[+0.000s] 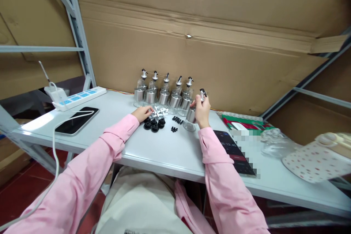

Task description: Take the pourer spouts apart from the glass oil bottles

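My right hand [202,111] is closed around the neck of a glass bottle [191,115] with a steel band and a spout [203,93] on top; the bottle is upright, low over or on the table. My left hand [142,113] rests at the left edge of a pile of white and silver spout pieces [159,112], its fingers partly spread. Round black stoppers [155,128] lie just in front of that pile. Small black parts [177,120] lie in two groups between the pile and the bottle. Behind them several spouted bottles [163,97] stand together.
At the left are a power strip [82,97] and a dark phone [77,120] with a white cable. At the right lie a phone showing a timer [236,153], green and red packaging [246,124], clear plastic bags and a dotted item [315,161]. Cardboard [164,51] stands behind.
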The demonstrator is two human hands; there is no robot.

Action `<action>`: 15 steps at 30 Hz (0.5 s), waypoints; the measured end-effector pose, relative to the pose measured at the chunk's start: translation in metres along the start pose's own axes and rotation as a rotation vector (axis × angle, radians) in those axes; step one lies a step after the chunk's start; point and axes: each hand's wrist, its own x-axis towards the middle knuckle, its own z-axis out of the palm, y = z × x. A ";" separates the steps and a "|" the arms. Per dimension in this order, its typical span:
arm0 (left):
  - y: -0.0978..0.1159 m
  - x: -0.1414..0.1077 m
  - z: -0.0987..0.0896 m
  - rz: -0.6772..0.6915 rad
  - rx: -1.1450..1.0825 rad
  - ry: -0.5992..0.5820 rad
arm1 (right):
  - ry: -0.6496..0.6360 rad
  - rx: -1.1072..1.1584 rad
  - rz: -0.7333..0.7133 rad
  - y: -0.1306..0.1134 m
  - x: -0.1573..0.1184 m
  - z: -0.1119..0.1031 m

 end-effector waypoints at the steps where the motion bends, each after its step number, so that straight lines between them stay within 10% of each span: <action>1: 0.000 0.000 0.000 0.000 -0.003 -0.002 | -0.012 0.004 -0.005 -0.002 -0.001 0.000; 15: -0.001 0.001 -0.001 -0.006 0.014 -0.013 | -0.036 -0.023 -0.088 -0.011 -0.004 -0.003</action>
